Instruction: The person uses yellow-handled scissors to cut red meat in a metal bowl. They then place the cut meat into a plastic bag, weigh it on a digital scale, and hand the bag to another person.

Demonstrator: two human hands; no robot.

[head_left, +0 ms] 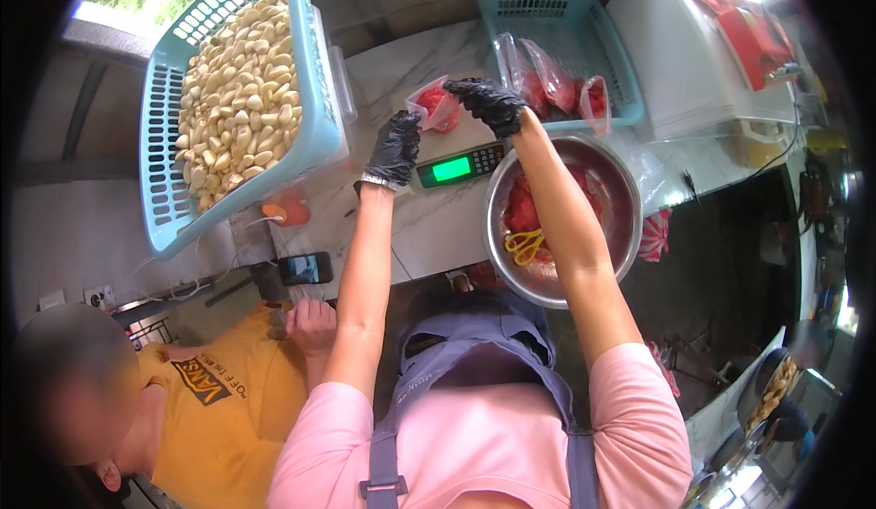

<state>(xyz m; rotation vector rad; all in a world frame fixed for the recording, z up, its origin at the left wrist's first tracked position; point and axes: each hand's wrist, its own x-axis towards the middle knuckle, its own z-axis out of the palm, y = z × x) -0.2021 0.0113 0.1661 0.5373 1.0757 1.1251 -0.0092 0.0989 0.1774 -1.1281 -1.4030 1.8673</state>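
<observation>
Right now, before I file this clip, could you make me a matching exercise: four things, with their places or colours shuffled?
1. Pale cloves
2. Scale screen
3. Scissor handles
4. Small bag

A. Between left hand and right hand
B. Yellow, inside the metal bowl
C. In the left blue basket
D. Green

Pairs: 1-C; 2-D; 3-B; 4-A

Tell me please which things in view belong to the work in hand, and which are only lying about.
Likely in the work:
small bag, at left hand and right hand
scale, display lit
bowl, holding red pieces and scissors
right basket, holding filled bags

Probably lying about:
phone
left basket of pale cloves, untouched
</observation>
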